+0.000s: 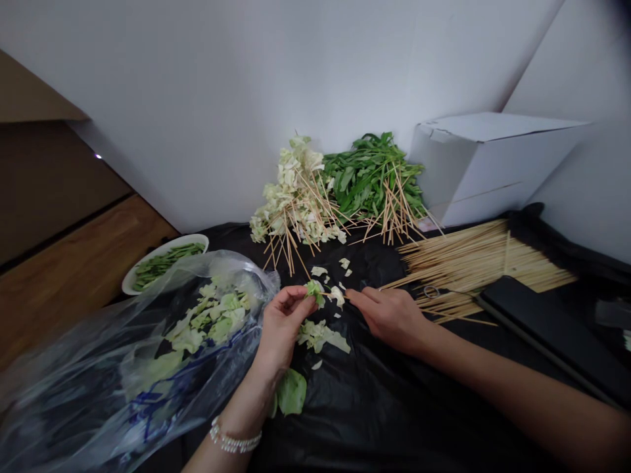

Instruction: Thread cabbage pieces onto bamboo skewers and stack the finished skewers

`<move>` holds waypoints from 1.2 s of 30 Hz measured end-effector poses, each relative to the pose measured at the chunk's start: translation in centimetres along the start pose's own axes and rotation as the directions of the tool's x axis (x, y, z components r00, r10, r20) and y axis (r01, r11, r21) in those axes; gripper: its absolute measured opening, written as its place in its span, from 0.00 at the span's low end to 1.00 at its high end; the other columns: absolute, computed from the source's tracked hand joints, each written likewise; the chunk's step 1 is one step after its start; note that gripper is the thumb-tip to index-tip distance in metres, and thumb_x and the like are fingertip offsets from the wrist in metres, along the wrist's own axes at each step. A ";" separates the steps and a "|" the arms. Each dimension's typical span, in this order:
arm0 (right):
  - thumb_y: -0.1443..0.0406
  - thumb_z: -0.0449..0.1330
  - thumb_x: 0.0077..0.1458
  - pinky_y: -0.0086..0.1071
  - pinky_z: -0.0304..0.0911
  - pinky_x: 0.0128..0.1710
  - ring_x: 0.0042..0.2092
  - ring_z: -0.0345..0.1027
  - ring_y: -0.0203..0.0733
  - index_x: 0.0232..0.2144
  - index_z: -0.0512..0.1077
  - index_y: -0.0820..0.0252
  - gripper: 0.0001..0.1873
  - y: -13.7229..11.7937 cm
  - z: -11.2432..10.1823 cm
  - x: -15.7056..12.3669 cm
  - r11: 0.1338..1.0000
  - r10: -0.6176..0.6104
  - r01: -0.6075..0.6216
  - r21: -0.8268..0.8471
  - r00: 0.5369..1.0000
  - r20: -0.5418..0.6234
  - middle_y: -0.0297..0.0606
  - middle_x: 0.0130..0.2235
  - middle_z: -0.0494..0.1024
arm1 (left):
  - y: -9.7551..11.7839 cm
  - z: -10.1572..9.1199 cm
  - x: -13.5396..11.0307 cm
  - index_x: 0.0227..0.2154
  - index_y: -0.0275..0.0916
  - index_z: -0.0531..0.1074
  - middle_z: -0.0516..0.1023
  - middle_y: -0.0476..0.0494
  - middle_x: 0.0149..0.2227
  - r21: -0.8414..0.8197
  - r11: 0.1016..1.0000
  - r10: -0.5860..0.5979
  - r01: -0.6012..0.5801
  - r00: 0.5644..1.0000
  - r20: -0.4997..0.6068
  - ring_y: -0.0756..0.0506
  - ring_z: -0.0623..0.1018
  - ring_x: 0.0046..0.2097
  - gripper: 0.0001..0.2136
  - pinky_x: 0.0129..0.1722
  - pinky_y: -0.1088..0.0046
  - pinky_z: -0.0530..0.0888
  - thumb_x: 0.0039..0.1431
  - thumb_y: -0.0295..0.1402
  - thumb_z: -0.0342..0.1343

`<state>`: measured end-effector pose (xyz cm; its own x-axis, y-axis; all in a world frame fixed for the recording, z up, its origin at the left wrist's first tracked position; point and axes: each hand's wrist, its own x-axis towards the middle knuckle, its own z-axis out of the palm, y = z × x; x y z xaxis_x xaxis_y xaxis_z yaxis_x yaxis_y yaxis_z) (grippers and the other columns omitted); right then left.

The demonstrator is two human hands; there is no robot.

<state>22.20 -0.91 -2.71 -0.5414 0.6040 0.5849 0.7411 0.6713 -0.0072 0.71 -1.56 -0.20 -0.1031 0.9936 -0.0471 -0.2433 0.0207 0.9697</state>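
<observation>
My left hand (284,318) pinches a green piece of cabbage leaf (315,293) at the tip of a thin wooden skewer. My right hand (389,312) grips that skewer from the other side, its fingers closed around the shaft. Between the hands, a pale piece of cabbage (338,296) sits on the skewer. Just below them a torn cabbage leaf (323,337) lies on the black plastic sheet (365,394), with small scraps scattered around. Another green leaf (292,392) rests beside my left wrist.
A clear plastic bag (197,368) of cabbage pieces lies left, before a white bowl (129,279) of green beans. Skewered cabbage (296,177) and skewered leafy greens (367,174) are piled against the wall. Right are loose skewers (468,256), a black case (537,328) and a white box (493,157).
</observation>
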 end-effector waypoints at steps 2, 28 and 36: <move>0.71 0.52 0.60 0.31 0.50 0.26 0.26 0.62 0.33 0.46 0.73 0.61 0.14 0.0 0.0 0.0 1.000 0.000 0.000 -0.011 1.000 0.002 0.33 0.29 0.74 | 0.0 -0.1 0.1 0.29 0.37 0.78 0.78 0.50 0.31 -0.039 0.999 -0.007 0.007 1.000 -0.013 0.51 0.76 0.33 0.13 0.40 0.71 0.77 0.44 0.39 0.70; 0.72 0.50 0.61 0.34 0.49 0.26 0.25 0.58 0.35 0.47 0.73 0.63 0.16 0.0 -0.2 0.0 0.994 -0.084 0.080 -0.072 0.995 -0.058 0.33 0.27 0.71 | 0.7 -0.8 0.5 0.27 0.36 0.81 0.82 0.47 0.28 -0.108 0.969 -0.224 0.221 0.975 -0.010 0.53 0.77 0.30 0.14 0.33 0.80 0.72 0.32 0.32 0.75; 0.74 0.49 0.60 0.34 0.48 0.26 0.26 0.57 0.35 0.47 0.72 0.64 0.17 0.1 -0.1 -0.1 0.992 -0.120 0.116 -0.053 0.990 -0.072 0.33 0.29 0.72 | 0.4 -1.1 0.7 0.29 0.36 0.81 0.79 0.50 0.27 -0.109 0.969 -0.216 0.222 0.974 0.062 0.56 0.75 0.28 0.14 0.30 0.83 0.72 0.36 0.30 0.75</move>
<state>22.37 -1.01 -2.68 -0.5961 0.4866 0.6387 0.6934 0.7131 0.1039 -0.53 -0.94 -0.14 0.0119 0.9706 -0.2404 -0.3640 0.2282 0.9030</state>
